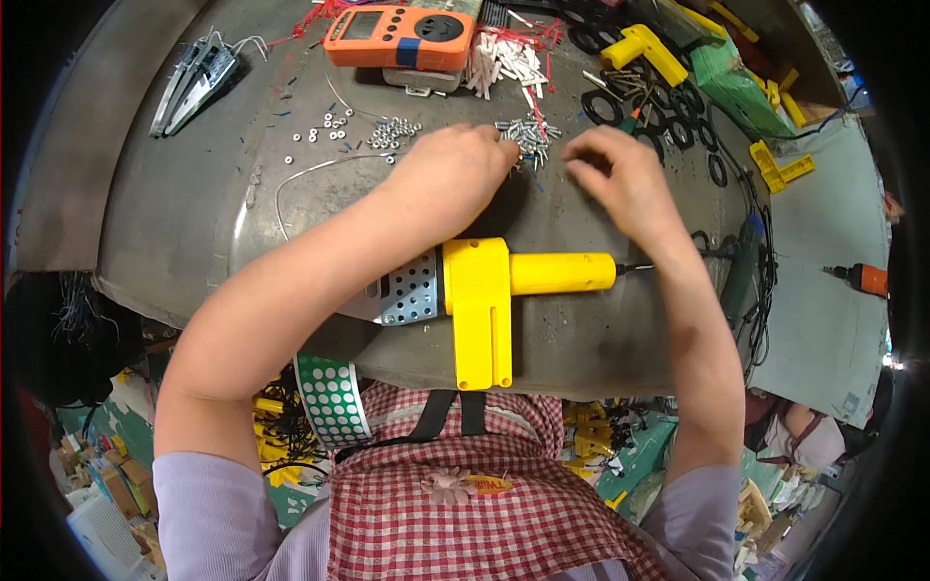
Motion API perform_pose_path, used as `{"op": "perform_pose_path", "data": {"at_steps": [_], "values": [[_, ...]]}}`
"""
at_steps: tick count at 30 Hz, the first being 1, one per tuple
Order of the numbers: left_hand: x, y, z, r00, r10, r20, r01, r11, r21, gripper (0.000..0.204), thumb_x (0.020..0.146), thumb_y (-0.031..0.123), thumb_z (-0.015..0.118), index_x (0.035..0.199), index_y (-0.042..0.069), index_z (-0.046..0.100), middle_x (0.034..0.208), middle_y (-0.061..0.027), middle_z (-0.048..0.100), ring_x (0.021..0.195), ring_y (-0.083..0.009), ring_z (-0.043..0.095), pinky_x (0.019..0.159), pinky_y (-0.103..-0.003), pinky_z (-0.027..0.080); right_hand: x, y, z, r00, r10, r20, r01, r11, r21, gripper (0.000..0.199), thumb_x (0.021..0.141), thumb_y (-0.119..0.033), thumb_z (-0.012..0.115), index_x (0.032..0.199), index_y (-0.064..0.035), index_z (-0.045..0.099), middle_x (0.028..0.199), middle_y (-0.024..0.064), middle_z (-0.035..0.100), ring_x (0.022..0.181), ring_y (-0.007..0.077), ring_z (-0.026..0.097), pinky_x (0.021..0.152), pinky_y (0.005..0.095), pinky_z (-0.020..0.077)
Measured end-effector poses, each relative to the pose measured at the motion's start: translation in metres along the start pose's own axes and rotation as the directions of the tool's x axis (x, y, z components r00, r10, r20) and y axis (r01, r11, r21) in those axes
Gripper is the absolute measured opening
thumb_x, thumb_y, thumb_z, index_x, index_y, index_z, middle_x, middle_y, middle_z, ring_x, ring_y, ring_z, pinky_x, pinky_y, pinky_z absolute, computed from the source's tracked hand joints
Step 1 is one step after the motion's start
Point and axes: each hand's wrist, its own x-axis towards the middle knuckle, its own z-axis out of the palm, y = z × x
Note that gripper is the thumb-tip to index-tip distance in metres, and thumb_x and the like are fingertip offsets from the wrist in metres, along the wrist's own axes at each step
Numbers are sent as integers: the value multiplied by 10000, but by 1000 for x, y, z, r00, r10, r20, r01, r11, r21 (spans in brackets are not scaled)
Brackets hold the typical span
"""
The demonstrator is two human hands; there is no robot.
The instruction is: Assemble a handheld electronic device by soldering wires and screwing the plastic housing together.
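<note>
My left hand [463, 176] is closed at the edge of a pile of small silver screws [531, 141], fingertips bent down; what they hold, if anything, is hidden. To the right of that pile, my right hand [620, 179] hovers with curled fingers, a gap showing between thumb and forefinger and nothing visible in it. Below both hands lies a yellow plastic tool housing [480, 310] with a round handle [562, 273] and a cord leaving its right end. A perforated metal guard [412, 293] joins its left side, partly covered by my left forearm.
Small nuts [394, 133] and white rings [329, 126] lie to the left. An orange meter [399, 37], white sleeves [506, 64] and metal brackets [201, 82] sit farther back. Black rings [680, 133], yellow handles [647, 53] and a green box [738, 87] crowd the right.
</note>
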Motion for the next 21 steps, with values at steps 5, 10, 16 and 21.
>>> {"op": "perform_pose_path", "data": {"at_steps": [5,10,16,21], "values": [[-1,-10,4,980,30,-197,-36,999,-27,223,714,48,616,932,42,567,905,-122,573,915,-329,572,790,-411,479,7,-2,-1,995,-69,73,72,997,-36,167,735,-94,684,879,-18,646,836,135,619,786,312,605,699,361,484],[4,-8,5,989,102,-104,-100,995,27,276,688,32,644,947,60,553,902,-126,566,911,-337,569,787,-417,474,14,-19,24,977,-209,51,214,970,-113,139,730,-85,662,848,-15,642,833,151,623,807,339,604,722,395,491],[-27,-16,-7,980,-84,-182,59,989,-135,230,712,71,659,927,30,589,881,-158,594,846,-357,590,728,-413,489,14,-47,58,979,-189,82,206,888,-411,105,787,-47,503,816,-6,595,831,193,631,817,362,634,706,451,516],[-84,47,-47,987,-44,-155,-30,895,-445,205,753,88,718,915,28,607,773,-108,593,717,-198,605,641,-304,482,11,-21,49,971,-236,-33,209,913,-351,144,764,-28,515,893,-10,577,863,182,637,824,382,619,687,467,499]]}}
